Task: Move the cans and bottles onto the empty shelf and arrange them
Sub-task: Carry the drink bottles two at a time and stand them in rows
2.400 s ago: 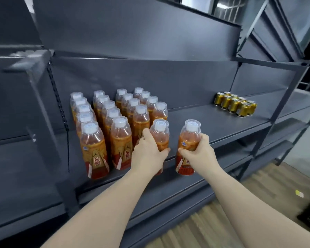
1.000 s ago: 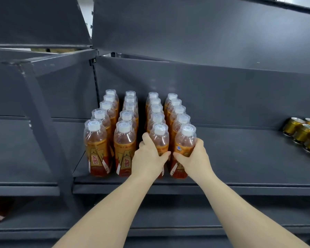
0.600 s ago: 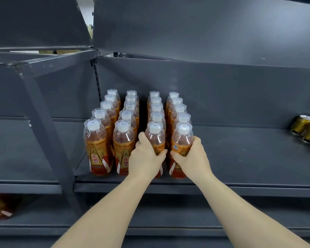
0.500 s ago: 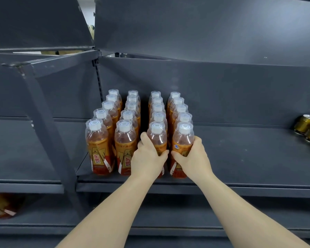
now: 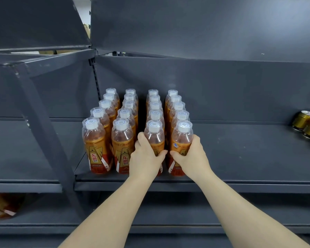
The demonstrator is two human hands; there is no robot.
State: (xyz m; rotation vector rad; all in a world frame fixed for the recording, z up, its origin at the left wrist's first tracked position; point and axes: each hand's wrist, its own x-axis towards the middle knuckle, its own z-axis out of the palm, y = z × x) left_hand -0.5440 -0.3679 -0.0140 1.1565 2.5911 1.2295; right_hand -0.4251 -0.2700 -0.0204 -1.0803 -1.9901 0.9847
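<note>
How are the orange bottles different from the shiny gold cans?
The orange bottles are tall, clear, white-capped; the gold cans are short and metal. The bottles stand in four rows; the cans cluster at the view's right edge. The left hand and right hand each grip one of the bottles; nothing touches the cans. Both stand upright on one grey shelf.

The bottles (image 5: 122,140) are showing clear, glossy plastic with white caps. The shelf (image 5: 240,151) is looking like matt grey painted metal. The cans (image 5: 302,120) are gleaming gold.
</note>
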